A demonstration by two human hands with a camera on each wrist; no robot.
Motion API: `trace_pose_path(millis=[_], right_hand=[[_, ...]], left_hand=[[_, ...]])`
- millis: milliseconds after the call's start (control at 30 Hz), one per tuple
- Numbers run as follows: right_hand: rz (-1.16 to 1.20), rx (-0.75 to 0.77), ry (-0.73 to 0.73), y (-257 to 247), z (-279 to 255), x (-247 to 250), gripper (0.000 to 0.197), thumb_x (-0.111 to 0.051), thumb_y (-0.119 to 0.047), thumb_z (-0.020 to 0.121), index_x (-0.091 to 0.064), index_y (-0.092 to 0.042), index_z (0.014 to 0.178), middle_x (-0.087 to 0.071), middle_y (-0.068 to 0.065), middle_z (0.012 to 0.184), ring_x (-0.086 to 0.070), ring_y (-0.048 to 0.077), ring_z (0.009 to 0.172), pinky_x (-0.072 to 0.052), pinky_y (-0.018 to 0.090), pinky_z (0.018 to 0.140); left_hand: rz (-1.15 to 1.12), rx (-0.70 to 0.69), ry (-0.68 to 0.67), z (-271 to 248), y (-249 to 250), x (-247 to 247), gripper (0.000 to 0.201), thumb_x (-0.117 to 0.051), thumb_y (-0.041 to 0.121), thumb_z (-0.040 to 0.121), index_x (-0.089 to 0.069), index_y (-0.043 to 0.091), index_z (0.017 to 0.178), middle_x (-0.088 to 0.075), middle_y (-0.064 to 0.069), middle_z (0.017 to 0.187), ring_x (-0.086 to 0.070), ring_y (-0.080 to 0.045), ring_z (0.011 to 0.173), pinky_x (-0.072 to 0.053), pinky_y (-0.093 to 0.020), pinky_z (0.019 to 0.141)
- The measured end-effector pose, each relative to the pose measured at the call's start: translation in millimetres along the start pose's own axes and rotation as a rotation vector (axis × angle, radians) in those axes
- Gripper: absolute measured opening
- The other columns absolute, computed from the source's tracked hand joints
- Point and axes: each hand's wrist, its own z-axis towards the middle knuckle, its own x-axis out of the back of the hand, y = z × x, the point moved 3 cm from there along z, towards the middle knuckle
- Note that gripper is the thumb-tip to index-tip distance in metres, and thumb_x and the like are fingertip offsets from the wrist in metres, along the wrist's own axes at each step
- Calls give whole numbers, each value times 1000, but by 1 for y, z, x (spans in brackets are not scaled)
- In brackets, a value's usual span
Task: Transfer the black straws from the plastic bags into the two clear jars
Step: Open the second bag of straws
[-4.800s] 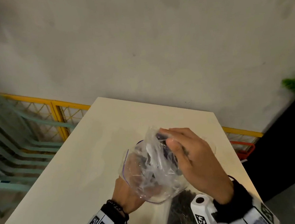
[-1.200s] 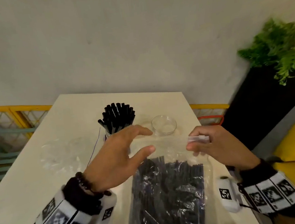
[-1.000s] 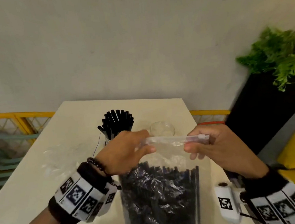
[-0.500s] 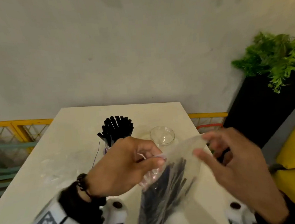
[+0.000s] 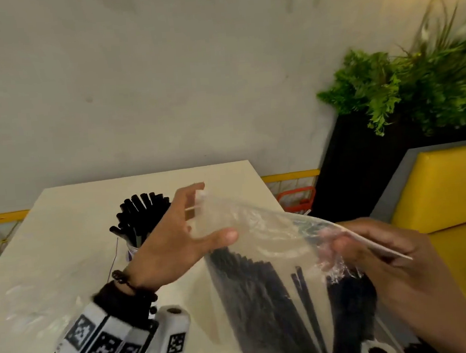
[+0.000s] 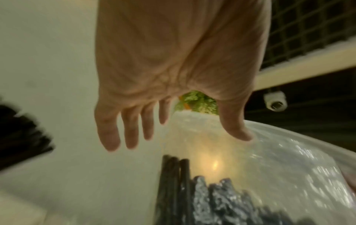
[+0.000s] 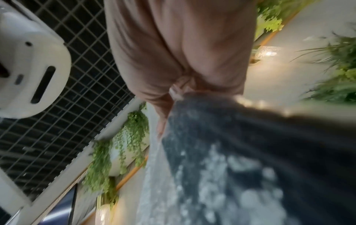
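A clear plastic bag of black straws is held up over the near right of the table, its mouth pulled wide. My left hand is at the mouth's left end with straight, spread fingers; the thumb presses on the film. My right hand grips the zip edge on the right, fingers curled round it. A clear jar packed with upright black straws stands behind my left hand. I cannot see the second jar behind the hand and bag.
A crumpled empty bag lies on the cream table at the left. Beyond the table's right edge are a yellow rail, a black planter with green plants and a yellow bench.
The bag's sealed top has been pulled open and the bag tilted. My left hand went from pinching the strip to spread fingers; my right hand drew its edge to the right.
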Motion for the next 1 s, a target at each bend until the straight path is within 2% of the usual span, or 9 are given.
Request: trace_pose_path(millis=[100, 167, 233, 400, 500, 567, 700, 800, 1000], right_hand=[[32, -36, 46, 0, 3, 9, 18, -62, -16, 85, -79, -21, 87, -79, -2, 76, -74, 7, 65, -53, 10, 56], [124, -110, 113, 2, 6, 12, 19, -59, -21, 85, -77, -17, 88, -79, -1, 77, -75, 7, 67, -55, 10, 55], [123, -150, 125, 8, 8, 11, 21, -57, -23, 86, -76, -16, 90, -79, -6, 80, -74, 3, 71, -54, 7, 55], [-83, -108, 29, 36, 20, 0, 14, -64, -29, 91, -78, -28, 88, -79, -3, 84, -74, 15, 76, -59, 19, 62], [-453, 3, 134, 30, 31, -1, 23, -63, -50, 86, -72, -30, 91, -73, -12, 93, -72, 17, 86, -58, 17, 66], [-664, 166, 261, 10, 36, -7, 24, -67, -37, 88, -73, -15, 97, -68, 2, 97, -67, 24, 87, -58, 28, 72], [-575, 405, 48, -35, 38, -62, 17, -64, -30, 92, -74, -18, 97, -67, -3, 96, -59, 7, 82, -44, 13, 78], [-577, 411, -178, -42, 43, -112, 24, -60, -38, 92, -71, -24, 108, -65, -7, 100, -58, 14, 87, -49, 26, 77], [-598, 501, -210, -26, 52, -114, 13, -62, -29, 94, -71, -21, 91, -66, -6, 81, -53, 19, 77, -50, 39, 66]], left_hand=[[-226, -31, -91, -11, 7, -2, 16, -76, 26, 76, -71, 12, 80, -73, 6, 63, -65, 1, 51, -49, -9, 52], [-256, -80, -42, -21, 7, 9, 20, -65, 16, 86, -71, 4, 71, -70, -3, 54, -55, -26, 38, -51, -26, 43], [-237, -123, -61, -25, 2, 18, 30, -62, 32, 95, -77, 12, 77, -73, -16, 65, -47, -48, 47, -38, -56, 47], [-203, -72, 92, -30, -14, 25, 23, -65, 27, 78, -81, 15, 91, -75, 1, 66, -65, -3, 55, -48, -17, 54], [-283, -57, 228, -32, -18, 30, 25, -73, 24, 70, -79, 8, 88, -77, -13, 72, -71, -19, 60, -53, -37, 61], [-283, -54, 267, -32, -16, 30, 24, -70, 25, 70, -77, 9, 86, -79, -13, 79, -76, -23, 70, -60, -42, 70], [-243, -68, 248, -33, -8, 23, 15, -68, 17, 77, -77, 11, 88, -81, -8, 81, -78, -21, 77, -61, -31, 71], [-138, -158, 245, -35, -1, 19, 10, -69, 10, 84, -78, 12, 87, -80, -8, 78, -75, -22, 71, -56, -16, 63], [-51, -167, 218, -42, 2, 20, 19, -72, 8, 85, -75, 20, 71, -77, -2, 66, -65, -13, 51, -46, -6, 53]])
